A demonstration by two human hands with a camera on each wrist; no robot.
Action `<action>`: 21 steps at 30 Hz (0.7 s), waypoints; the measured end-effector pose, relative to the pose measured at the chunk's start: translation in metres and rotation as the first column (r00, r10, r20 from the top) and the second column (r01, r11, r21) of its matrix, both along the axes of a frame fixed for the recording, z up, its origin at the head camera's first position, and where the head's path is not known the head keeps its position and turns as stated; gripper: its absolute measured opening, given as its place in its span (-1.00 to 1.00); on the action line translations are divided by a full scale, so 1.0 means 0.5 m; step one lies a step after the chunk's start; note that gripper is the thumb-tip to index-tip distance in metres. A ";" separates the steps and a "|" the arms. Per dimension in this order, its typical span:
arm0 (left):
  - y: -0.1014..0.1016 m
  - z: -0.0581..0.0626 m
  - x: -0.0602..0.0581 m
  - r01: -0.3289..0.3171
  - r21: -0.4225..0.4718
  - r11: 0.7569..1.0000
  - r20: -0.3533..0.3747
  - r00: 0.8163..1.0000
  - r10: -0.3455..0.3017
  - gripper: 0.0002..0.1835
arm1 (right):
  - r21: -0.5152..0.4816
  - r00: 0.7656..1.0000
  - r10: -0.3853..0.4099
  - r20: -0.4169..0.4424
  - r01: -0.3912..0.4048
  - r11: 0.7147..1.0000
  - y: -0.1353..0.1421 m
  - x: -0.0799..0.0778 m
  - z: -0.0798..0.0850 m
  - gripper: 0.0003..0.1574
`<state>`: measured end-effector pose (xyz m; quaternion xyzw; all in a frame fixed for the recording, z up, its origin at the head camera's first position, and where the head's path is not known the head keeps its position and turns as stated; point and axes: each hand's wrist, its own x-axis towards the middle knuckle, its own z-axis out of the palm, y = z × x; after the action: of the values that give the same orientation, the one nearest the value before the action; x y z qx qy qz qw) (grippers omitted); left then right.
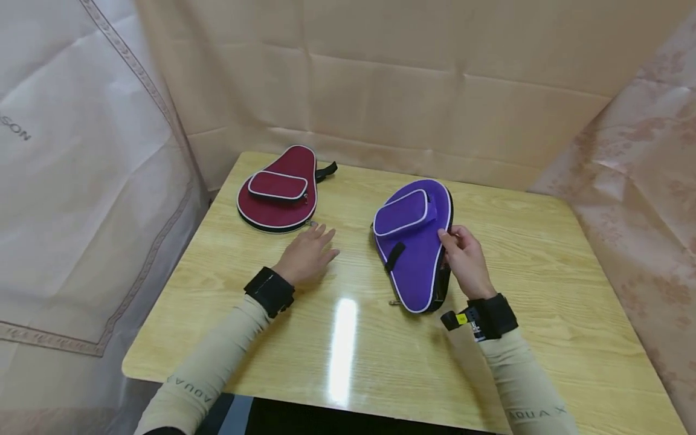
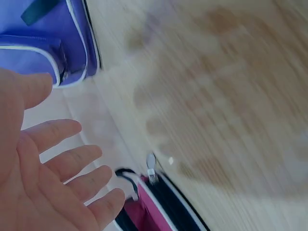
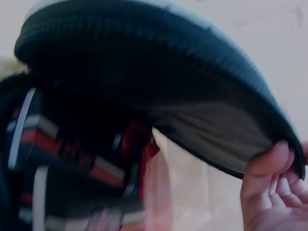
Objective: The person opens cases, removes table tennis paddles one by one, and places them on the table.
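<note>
My right hand pinches the right edge of a purple table tennis paddle case between thumb and fingers. Up close in the right wrist view, the case's unzipped cover is lifted, its edge between thumb and fingers. Under it lie dark paddle handles or boxes with red and white bands; blur leaves me unable to tell which. Over the table at left, my left hand holds nothing, fingers spread. Just beyond its fingertips is a maroon paddle case, lying flat with its zipper pull toward the hand.
Both cases sit on a light wooden table. White-piped pockets are on their fronts, and a black strap sticks out from the maroon one. Beige cloth hangs behind the table, with patterned cloths at either side.
</note>
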<state>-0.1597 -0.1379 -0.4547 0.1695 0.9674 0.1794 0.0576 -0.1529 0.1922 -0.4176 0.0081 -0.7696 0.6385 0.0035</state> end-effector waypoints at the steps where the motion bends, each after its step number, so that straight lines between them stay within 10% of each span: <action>1: -0.005 0.002 0.000 -0.003 0.002 1.000 -0.007 1.000 0.003 -0.38 | 0.036 0.999 0.025 -0.037 -0.024 0.999 -0.008 0.000 0.004 -0.65; 5: -0.022 0.010 0.000 -0.025 0.007 1.000 -0.021 0.999 0.026 -0.38 | 0.182 0.982 0.148 -0.121 -0.124 0.975 -0.043 0.001 0.015 -0.54; 11: -0.044 0.012 0.000 -0.074 0.023 0.997 -0.008 0.997 0.074 -0.38 | 0.292 0.923 0.385 -0.023 -0.362 0.885 -0.086 -0.010 -0.006 -0.39; 16: -0.066 0.018 0.002 -0.116 0.034 0.993 -0.007 0.993 0.116 -0.39 | 0.498 0.835 0.549 0.041 -0.494 0.713 -0.125 -0.017 -0.044 -0.39; 21: -0.069 0.022 0.000 -0.104 0.026 0.994 -0.040 0.994 0.105 -0.42 | 0.756 0.805 0.584 0.109 -0.448 0.476 -0.157 0.000 -0.076 -0.29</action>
<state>-0.1599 -0.1726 -0.4437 0.1230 0.9736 0.1904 0.0263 -0.1527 0.1135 -0.4556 0.2927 -0.9194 0.2283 -0.1300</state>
